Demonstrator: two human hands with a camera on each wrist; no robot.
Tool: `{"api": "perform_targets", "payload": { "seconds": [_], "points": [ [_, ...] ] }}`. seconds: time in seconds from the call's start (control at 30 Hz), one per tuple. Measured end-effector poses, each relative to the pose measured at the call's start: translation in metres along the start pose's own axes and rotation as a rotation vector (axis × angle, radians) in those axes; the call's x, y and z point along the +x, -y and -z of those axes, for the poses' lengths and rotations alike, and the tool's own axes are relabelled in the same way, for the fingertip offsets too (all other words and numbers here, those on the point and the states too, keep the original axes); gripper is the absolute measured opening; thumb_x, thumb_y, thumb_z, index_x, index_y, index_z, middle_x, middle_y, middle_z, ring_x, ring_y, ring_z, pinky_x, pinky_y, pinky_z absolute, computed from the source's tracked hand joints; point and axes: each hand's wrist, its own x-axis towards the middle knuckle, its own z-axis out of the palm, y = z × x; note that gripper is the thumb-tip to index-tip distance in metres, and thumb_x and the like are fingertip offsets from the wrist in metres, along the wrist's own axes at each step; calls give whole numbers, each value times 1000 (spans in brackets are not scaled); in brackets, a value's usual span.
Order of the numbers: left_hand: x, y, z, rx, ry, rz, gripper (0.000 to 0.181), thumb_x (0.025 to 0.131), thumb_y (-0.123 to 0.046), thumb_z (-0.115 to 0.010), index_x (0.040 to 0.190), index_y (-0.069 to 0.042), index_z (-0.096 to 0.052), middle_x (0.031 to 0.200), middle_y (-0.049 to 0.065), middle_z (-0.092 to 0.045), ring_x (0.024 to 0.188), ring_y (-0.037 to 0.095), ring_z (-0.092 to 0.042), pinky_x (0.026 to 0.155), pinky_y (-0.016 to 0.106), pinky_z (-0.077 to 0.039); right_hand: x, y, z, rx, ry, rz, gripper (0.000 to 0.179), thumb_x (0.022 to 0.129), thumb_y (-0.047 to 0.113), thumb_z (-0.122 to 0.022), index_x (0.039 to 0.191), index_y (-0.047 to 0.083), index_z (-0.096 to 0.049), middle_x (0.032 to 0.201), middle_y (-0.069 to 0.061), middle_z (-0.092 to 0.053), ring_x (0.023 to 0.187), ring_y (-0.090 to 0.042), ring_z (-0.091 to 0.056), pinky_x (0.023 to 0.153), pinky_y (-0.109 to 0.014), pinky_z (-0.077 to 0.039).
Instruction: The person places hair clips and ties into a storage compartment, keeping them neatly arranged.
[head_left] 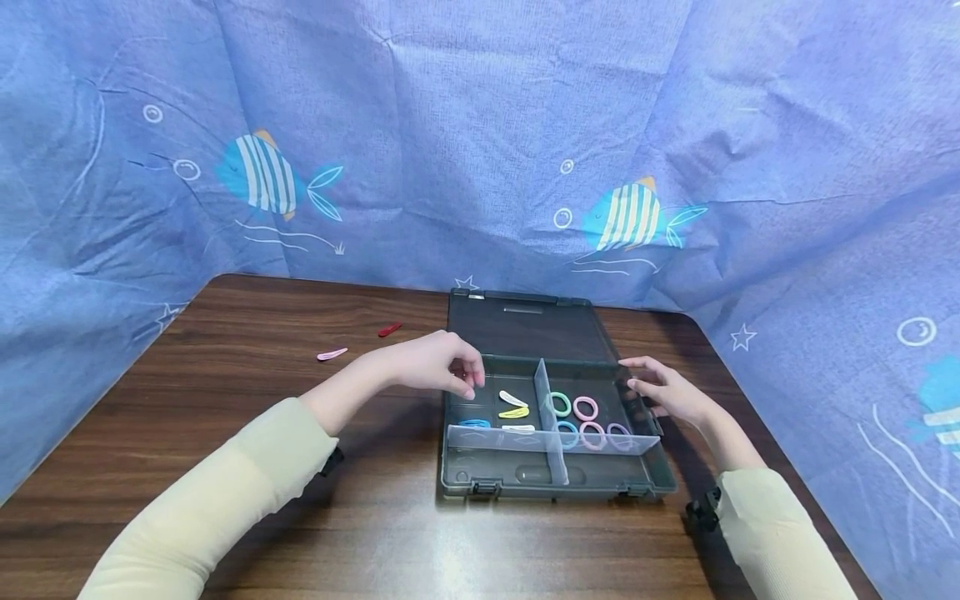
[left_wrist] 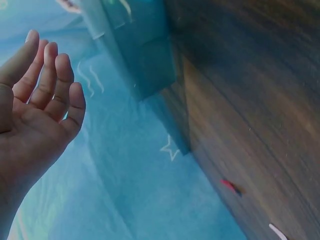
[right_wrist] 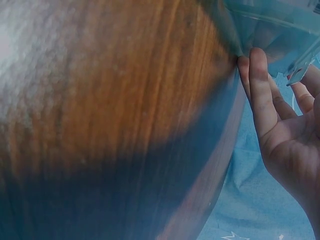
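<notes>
A grey see-through divided box (head_left: 498, 487) lies open on the table. Over its back left compartment hovers my left hand (head_left: 438, 363), fingers loosely curved with nothing between them; the left wrist view shows the same bare palm (left_wrist: 37, 107). Below it lie a cream hair clip (head_left: 513, 398), a yellow hair clip (head_left: 513, 412), a white hair clip (head_left: 518, 428) and blue hair clips (head_left: 475, 424). My right hand (head_left: 671, 393) is at the box's right side, its mostly straight fingers (right_wrist: 260, 90) against the outer wall. The back right compartment holds several ring-shaped hair ties (head_left: 586, 407).
On the table (head_left: 247, 375), left of the box, lie a pink hair clip (head_left: 332, 354) and a red hair clip (head_left: 389, 330). The box's lid (head_left: 528, 329) is folded back toward the blue fish-print cloth (head_left: 465, 150). Clear dividers (head_left: 551, 417) stand inside the box.
</notes>
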Motion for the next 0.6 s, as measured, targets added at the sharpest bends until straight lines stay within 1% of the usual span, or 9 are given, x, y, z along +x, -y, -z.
{"api": "perform_targets", "payload": {
  "seconds": [0.1,0.3,0.43,0.6],
  "points": [
    [-6,1,7,-9,-31,-4,11,82,-19,-73,91,-18,-68,79,-10,-63,75,5,-58,71,24,-48,0,0,0,-2,1,-2,52,98,28,-51,143,9,-32,132,-29,-42,106,-27,-56,76,-44,-52],
    [-21,4,21,-54,-85,5,10,83,-14,-72,91,-17,-68,79,-8,-65,76,9,-60,73,30,-51,1,0,0,-5,-2,-5,52,98,29,-51,142,9,-33,130,-29,-45,105,-26,-57,76,-44,-52],
    [-31,6,30,-40,-117,11,10,84,-15,-71,93,-17,-68,81,-8,-65,78,10,-60,75,33,-51,1,-1,0,-2,-1,-6,52,98,29,-51,142,10,-33,128,-29,-46,103,-24,-58,75,-44,-52],
    [-43,11,39,-40,-160,36,12,84,-17,-70,96,-14,-68,84,-7,-66,80,12,-60,76,33,-50,1,-1,1,-7,2,0,53,97,30,-52,142,10,-32,129,-29,-45,104,-26,-58,76,-45,-52]
  ]
}}
